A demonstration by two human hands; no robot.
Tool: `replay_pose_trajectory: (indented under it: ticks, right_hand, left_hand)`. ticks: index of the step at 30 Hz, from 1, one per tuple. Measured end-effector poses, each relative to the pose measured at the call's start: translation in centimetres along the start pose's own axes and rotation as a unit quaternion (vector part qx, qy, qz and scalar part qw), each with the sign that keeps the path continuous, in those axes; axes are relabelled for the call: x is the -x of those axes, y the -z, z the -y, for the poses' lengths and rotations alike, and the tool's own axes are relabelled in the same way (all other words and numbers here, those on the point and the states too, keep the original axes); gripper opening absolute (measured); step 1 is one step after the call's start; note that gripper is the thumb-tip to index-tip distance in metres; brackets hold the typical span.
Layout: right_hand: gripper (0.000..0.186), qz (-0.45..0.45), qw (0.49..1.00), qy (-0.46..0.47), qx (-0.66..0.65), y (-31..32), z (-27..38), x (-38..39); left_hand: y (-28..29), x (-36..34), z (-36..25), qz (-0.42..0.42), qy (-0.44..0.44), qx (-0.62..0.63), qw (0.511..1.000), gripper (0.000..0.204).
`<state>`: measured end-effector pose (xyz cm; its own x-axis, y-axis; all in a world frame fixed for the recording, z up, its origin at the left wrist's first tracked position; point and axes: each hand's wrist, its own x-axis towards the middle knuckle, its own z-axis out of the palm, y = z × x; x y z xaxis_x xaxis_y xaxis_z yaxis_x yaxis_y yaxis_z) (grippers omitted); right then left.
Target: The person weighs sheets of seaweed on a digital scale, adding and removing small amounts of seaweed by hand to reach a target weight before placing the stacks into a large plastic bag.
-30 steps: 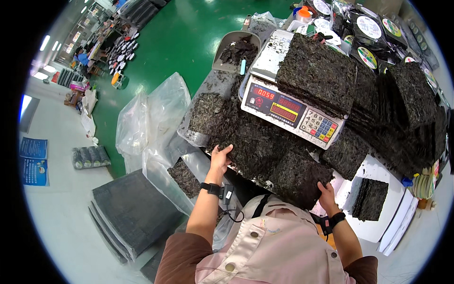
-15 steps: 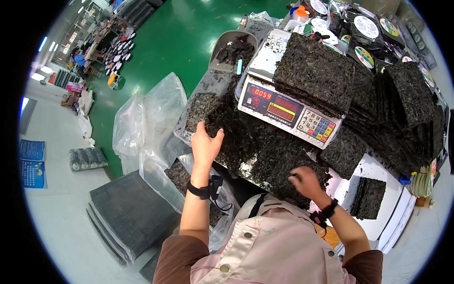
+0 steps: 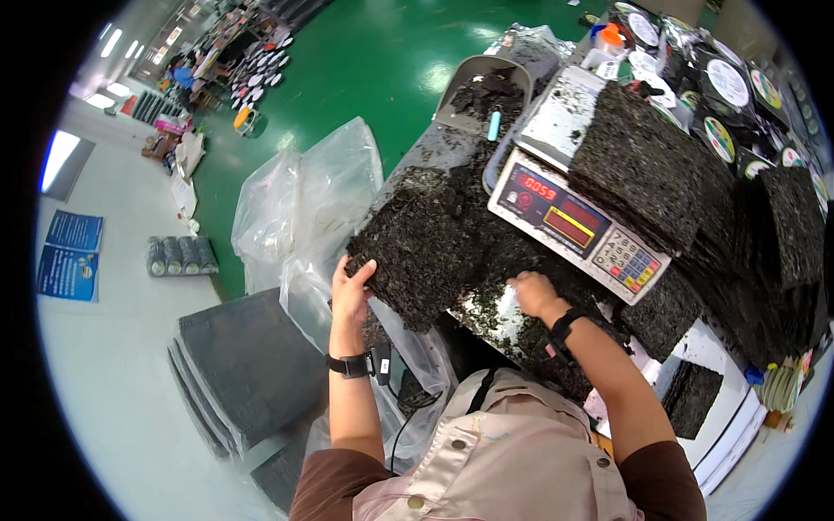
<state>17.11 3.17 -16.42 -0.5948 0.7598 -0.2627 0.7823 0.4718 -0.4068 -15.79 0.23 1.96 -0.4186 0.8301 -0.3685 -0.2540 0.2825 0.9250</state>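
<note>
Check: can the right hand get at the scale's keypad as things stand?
Probably yes. The keypad shows uncovered on the near side of the scale, and only low-lying seaweed seems to lie between it and the right hand.

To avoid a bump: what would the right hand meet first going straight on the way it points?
The right hand would probably meet the seaweed held by the left hand, though depth is unclear.

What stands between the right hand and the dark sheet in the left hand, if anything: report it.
Nothing visible stands between the right hand and the dark sheet that the left hand grips by its edge; only loose dark flakes lie on the white surface there. The scale is off that line.
</note>
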Motion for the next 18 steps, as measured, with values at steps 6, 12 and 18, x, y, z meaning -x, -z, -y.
replay_pose_trajectory:
  ticks: [6,12,18]
  right_hand:
    - [0.042,-0.086,0.957,-0.120,-0.248,4.9,2.9,-0.7]
    - [0.092,-0.093,0.705,-0.282,-0.643,5.8,6.8,-1.1]
    - [0.101,-0.069,0.548,-0.277,-0.786,8.2,5.6,1.0]
  left_hand:
    - [1.9,0.7,4.2,-0.011,0.092,0.115,0.989,0.035]
    - [1.9,-0.2,7.7,0.093,0.162,0.138,0.973,0.038]
    - [2.0,-2.2,10.6,0.139,0.293,0.274,0.905,0.039]
